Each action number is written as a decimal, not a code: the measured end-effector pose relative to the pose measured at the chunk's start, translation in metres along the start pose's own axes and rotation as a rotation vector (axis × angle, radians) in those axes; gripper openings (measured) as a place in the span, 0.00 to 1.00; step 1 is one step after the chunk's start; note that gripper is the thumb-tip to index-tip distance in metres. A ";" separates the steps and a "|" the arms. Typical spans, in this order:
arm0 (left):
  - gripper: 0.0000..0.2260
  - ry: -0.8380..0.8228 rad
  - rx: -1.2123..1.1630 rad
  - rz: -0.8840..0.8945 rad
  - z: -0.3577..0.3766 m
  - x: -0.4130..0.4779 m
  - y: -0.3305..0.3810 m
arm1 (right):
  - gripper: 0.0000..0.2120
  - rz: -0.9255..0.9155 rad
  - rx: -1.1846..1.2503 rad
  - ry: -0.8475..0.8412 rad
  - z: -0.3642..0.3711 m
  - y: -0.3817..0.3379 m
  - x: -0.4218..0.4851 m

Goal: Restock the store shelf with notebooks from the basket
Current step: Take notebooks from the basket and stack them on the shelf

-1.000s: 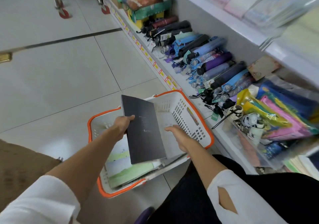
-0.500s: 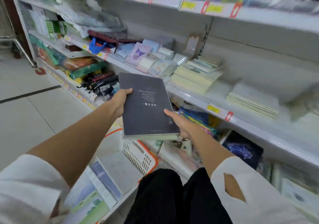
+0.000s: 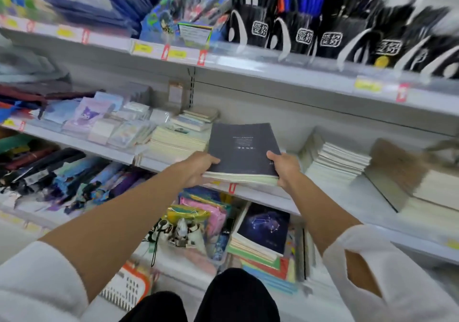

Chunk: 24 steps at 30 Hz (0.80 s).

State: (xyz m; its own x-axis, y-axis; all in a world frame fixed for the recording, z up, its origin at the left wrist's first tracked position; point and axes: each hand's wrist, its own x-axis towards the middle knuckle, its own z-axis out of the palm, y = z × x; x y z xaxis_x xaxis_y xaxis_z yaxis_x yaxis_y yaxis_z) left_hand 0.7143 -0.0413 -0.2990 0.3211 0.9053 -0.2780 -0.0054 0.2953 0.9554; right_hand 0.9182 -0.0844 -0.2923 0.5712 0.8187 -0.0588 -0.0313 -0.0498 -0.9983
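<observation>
Head view: left hand (image 3: 198, 166) and right hand (image 3: 285, 167) grasp a dark-covered stack of notebooks (image 3: 242, 148) at the front edge of the shelf (image 3: 263, 196).
Each hand clamps one side of the stack, thumb on the cover. The stack lies flat, partly over the shelf, between pale notebook piles (image 3: 178, 140). An orange-rimmed basket (image 3: 129, 287) sits at lower left.

Shelf (image 3: 293, 133) gap between 2 stacks (image 3: 337, 160)

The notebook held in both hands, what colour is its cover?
Dark grey cover on the notebook, small white lettering; head view.
</observation>
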 end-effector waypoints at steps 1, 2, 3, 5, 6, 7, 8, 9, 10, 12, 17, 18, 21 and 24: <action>0.09 0.034 -0.001 0.024 0.010 0.010 0.002 | 0.10 0.000 0.012 0.051 -0.006 0.001 0.007; 0.05 0.066 -0.023 0.038 0.020 0.018 0.005 | 0.09 0.005 0.028 0.093 -0.011 0.000 0.016; 0.05 0.094 -0.044 0.050 0.029 0.028 0.009 | 0.06 0.022 0.030 0.124 -0.015 0.000 0.025; 0.09 0.138 -0.054 0.062 0.046 0.051 0.017 | 0.03 0.062 0.020 0.168 -0.021 -0.006 0.043; 0.09 0.161 -0.058 0.076 0.053 0.061 0.020 | 0.04 0.077 0.002 0.184 -0.023 -0.008 0.056; 0.09 0.185 -0.064 0.093 0.059 0.074 0.023 | 0.07 0.083 -0.024 0.200 -0.025 -0.011 0.069; 0.09 0.195 -0.060 0.098 0.064 0.087 0.026 | 0.11 0.085 -0.063 0.206 -0.027 -0.012 0.081; 0.08 0.198 -0.051 0.097 0.069 0.099 0.027 | 0.13 0.082 -0.108 0.207 -0.027 -0.013 0.092; 0.06 0.194 -0.035 0.097 0.074 0.110 0.030 | 0.15 0.074 -0.155 0.210 -0.028 -0.013 0.103; 0.03 0.187 -0.002 0.101 0.082 0.127 0.034 | 0.17 0.062 -0.251 0.211 -0.028 -0.011 0.120; 0.09 0.206 0.118 0.095 0.091 0.169 0.030 | 0.18 0.047 -0.369 0.205 -0.030 0.009 0.154; 0.08 0.198 0.135 0.090 0.091 0.177 0.027 | 0.17 0.041 -0.361 0.197 -0.030 0.015 0.159; 0.12 0.179 0.112 0.118 0.091 0.188 0.015 | 0.15 0.030 -0.350 0.193 -0.032 0.030 0.165; 0.14 0.188 0.122 0.149 0.089 0.193 0.010 | 0.10 0.061 -0.280 0.195 -0.034 0.032 0.165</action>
State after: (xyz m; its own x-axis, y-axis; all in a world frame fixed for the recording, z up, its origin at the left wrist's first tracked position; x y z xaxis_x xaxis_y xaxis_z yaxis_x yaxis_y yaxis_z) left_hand 0.8602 0.1096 -0.3341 0.1437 0.9802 -0.1360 0.0783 0.1257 0.9890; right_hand 1.0390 0.0297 -0.3336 0.7219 0.6862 -0.0893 0.1410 -0.2722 -0.9519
